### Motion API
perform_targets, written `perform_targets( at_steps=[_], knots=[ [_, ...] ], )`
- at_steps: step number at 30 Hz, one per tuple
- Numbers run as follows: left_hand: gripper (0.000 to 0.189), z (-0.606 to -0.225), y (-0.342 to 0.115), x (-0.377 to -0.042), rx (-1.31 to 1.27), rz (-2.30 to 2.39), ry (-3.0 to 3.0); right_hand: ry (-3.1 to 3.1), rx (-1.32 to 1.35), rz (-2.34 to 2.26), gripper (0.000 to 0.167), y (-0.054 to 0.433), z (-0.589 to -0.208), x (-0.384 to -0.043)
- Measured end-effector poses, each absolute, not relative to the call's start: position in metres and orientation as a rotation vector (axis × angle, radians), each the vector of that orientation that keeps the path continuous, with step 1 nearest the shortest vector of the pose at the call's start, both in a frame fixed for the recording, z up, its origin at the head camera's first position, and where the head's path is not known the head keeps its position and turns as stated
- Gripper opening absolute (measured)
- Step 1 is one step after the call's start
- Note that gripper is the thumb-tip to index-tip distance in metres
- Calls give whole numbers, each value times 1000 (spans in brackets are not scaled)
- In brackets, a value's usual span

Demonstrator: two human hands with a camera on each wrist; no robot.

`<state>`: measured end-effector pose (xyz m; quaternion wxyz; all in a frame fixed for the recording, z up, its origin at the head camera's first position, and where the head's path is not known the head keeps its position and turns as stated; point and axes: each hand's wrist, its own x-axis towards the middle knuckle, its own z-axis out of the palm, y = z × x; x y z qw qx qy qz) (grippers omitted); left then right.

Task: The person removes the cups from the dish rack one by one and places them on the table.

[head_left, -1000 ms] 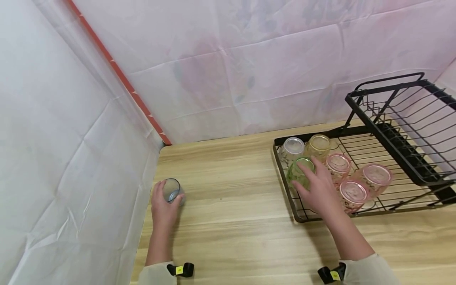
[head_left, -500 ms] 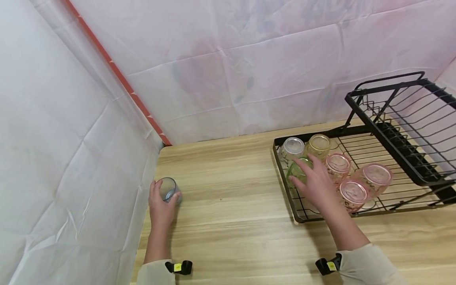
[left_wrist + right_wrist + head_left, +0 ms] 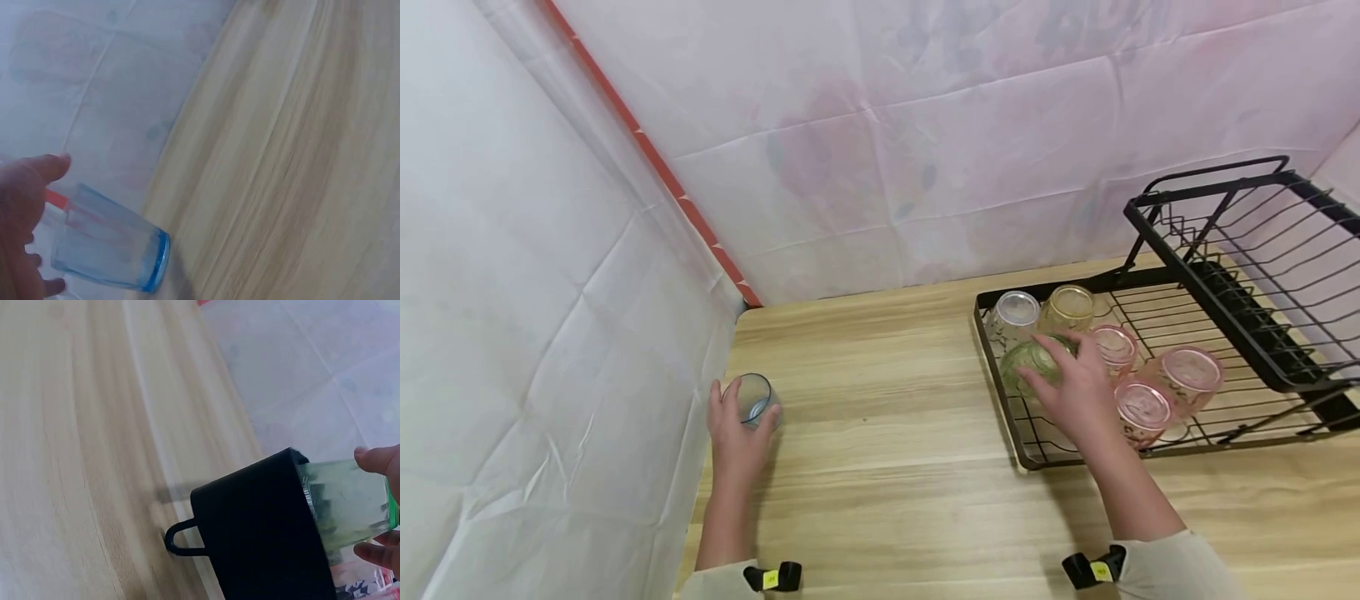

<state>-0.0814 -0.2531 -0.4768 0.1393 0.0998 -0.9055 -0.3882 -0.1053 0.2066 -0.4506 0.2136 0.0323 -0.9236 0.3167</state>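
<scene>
Green glass [image 3: 344, 500] is what your right hand [image 3: 1077, 390] has pinched between thumb and fingers, tilted with its base upward, at the near-left end of the black dish rack [image 3: 256, 528]. Around it in the rack's lower tier, the clear glass [image 3: 1017, 310] and the yellow glass [image 3: 1070, 307] stand base up just behind, and three pink glasses [image 3: 1144, 407] stand base up to its right. Your left hand [image 3: 736, 435] is well apart from the right, its fingers and thumb spread loosely about the blue glass [image 3: 112, 247]. That one stands upright, mouth up, on the left part of the wood-grain surface [image 3: 887, 483]; you have daylight between thumb and glass in the left wrist view, but whether the other fingers touch it cannot be told. Behind everything hangs a pale, pink-tinted sheet [image 3: 970, 167], with a red strip [image 3: 647, 150] along the corner.
</scene>
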Motion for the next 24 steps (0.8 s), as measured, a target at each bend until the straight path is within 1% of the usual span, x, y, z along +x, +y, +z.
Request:
perform_targets(
  at_steps=[5,9,15,20,24],
  knots=[
    [61,-470,-239,-69,189,-1054,-2437,-2522,-85,1068,60,207,-442,-92],
    [53,-468,-227,-59,108,-1035,-2366,-2487,-179,1227,58,208,-436,-85],
    [45,-467,-214,-50,-14,-995,-2253,-2371,-226,1414,52,210,-437,-78],
    [42,-466,-204,-46,-67,-1028,-2182,-2232,-267,1658,42,208,-442,-72],
    [40,-469,-193,-41,-99,-1119,-2217,-2245,-247,1692,38,207,-446,-67]
  ],
)
